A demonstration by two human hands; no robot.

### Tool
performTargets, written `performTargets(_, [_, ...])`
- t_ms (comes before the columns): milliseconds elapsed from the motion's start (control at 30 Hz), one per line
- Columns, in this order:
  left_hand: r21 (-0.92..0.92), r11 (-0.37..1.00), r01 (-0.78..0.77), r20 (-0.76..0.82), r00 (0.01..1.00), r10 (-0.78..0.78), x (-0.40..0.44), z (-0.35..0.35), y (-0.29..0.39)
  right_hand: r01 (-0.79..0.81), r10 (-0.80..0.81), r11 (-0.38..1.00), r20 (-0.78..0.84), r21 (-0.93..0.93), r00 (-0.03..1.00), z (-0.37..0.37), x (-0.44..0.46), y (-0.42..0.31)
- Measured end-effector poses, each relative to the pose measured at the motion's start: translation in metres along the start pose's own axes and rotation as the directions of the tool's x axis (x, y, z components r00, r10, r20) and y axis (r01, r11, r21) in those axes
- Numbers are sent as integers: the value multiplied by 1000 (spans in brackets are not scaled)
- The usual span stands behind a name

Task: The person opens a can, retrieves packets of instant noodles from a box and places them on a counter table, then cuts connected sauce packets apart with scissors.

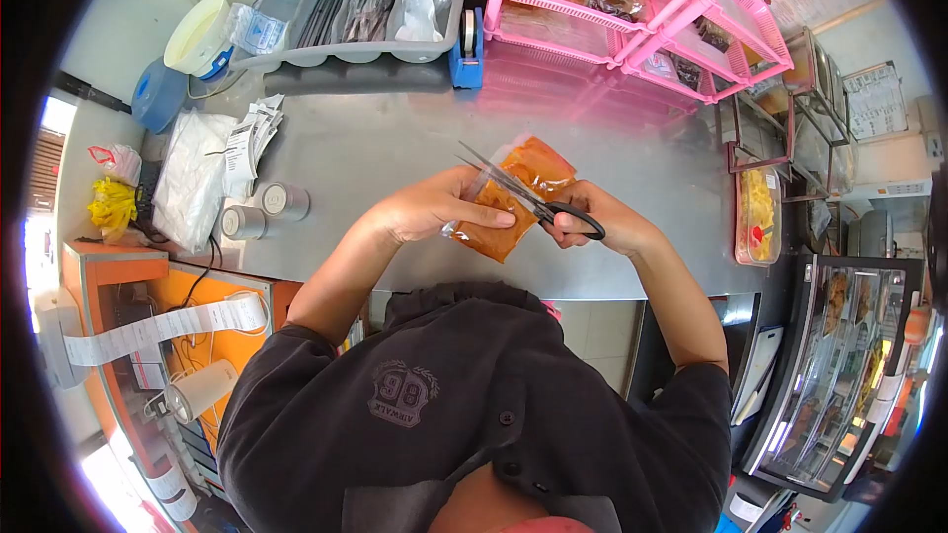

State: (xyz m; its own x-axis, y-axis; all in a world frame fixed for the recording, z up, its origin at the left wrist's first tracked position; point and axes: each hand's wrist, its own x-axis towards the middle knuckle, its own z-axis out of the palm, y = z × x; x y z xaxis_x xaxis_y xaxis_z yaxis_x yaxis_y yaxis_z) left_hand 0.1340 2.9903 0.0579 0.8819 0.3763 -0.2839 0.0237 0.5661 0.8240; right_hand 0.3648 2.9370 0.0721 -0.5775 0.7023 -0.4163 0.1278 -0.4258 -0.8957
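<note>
A clear plastic packet of orange sauce [538, 166] is held over the steel counter, in front of my chest. My left hand [449, 207] grips its left side, with the thumb pressed flat across the front. In my right hand [597, 215] is a pair of scissors [513, 188] with black handles. The blades stand apart and point up and to the left across the packet's upper left part. Whether they touch the plastic I cannot tell.
The steel counter [395, 128] carries receipts [252, 143], white plastic bags [193, 178] and two metal shakers [284, 200] on the left. A grey divided tray [365, 49], a blue tape dispenser [466, 54] and pink racks [553, 39] stand behind. A yellow-filled container [758, 212] sits right.
</note>
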Motion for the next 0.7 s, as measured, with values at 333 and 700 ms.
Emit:
performTargets(333, [3, 999, 45, -21, 999, -45, 3, -7, -4, -10, -1, 995, -106, -97, 994, 8, 8, -6])
performTargets(700, [48, 989, 143, -52, 989, -141, 13, -19, -7, -62, 62, 998, -3, 17, 998, -6, 22, -2])
